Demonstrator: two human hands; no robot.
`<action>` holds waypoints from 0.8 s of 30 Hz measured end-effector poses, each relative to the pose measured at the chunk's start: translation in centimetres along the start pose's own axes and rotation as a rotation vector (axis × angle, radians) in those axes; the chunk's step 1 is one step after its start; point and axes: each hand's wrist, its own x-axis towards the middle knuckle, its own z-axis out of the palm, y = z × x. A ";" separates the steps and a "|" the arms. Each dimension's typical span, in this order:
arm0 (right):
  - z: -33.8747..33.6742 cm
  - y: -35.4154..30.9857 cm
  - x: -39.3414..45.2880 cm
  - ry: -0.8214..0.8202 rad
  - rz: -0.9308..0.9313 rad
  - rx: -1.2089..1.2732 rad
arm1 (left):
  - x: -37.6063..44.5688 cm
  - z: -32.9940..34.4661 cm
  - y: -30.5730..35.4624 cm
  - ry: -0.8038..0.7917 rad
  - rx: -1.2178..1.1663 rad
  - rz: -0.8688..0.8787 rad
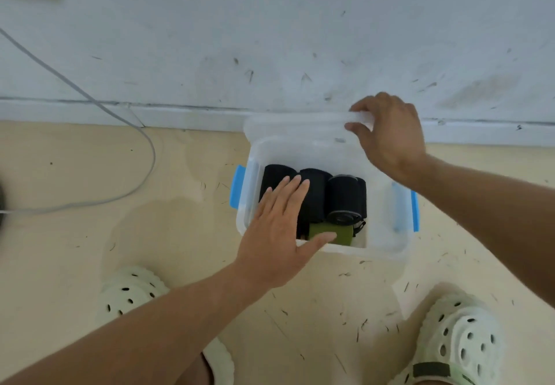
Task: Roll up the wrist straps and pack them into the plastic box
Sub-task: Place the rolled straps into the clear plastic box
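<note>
The plastic box [387, 243] is standing on the floor [150, 249], close to the white wall [270, 39], between the person's two pale clogs at the near edge of the view. Blue latches [237, 189] are hanging at its left and right sides.

Rolled wrist straps are lying inside the box: three black rolls [345, 198] side by side across the far part, and one green roll [332, 234] against the near wall.

The left hand [276, 228] is reaching over the near left corner of the box with its fingers [292, 188] straight and close together, palm down above the left black roll. Contact with the rolls cannot be confirmed. This hand is holding nothing.

The right hand [387, 138] is gripping the translucent lid [300, 123] at its upper edge, fingers curled over the rim and thumb below. The lid is standing raised at the far side of the box.

Handling judgement: the straps appear soft, light and springy, so a roll is likely to loosen if released carelessly. Take each roll around its middle, across the wound layers, and press it snugly against its neighbours. The box looks thin, light and smooth, and is likely to slide on the floor. Steady it by the rim while lowering the lid.

Packing appears almost complete; closing and latching are apparently remaining.
</note>
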 end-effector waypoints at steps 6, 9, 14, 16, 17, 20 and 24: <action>0.1 -0.6 -6.5 0.126 0.069 0.034 | 0.6 -3.2 -1.6 0.596 -0.261 0.085; 0.0 -0.2 -9.0 0.187 0.052 0.058 | 1.4 -4.5 -2.6 0.649 -0.240 -0.030; 0.0 -0.3 -12.2 0.154 -0.068 0.021 | 1.5 -5.5 -3.2 0.514 -0.483 -0.410; 0.4 -0.1 -13.7 0.124 -0.116 0.015 | 1.5 -5.6 -3.1 0.478 -0.577 -0.509; 0.6 0.1 -14.3 0.103 -0.137 0.016 | 1.5 -5.6 -3.1 0.473 -0.595 -0.535; 0.8 0.6 -15.8 0.041 -0.202 0.029 | 1.5 -5.1 -3.3 0.412 -0.589 -0.573; 1.0 1.3 -17.0 0.072 -0.308 0.070 | 1.3 -4.2 -3.7 0.315 -0.566 -0.595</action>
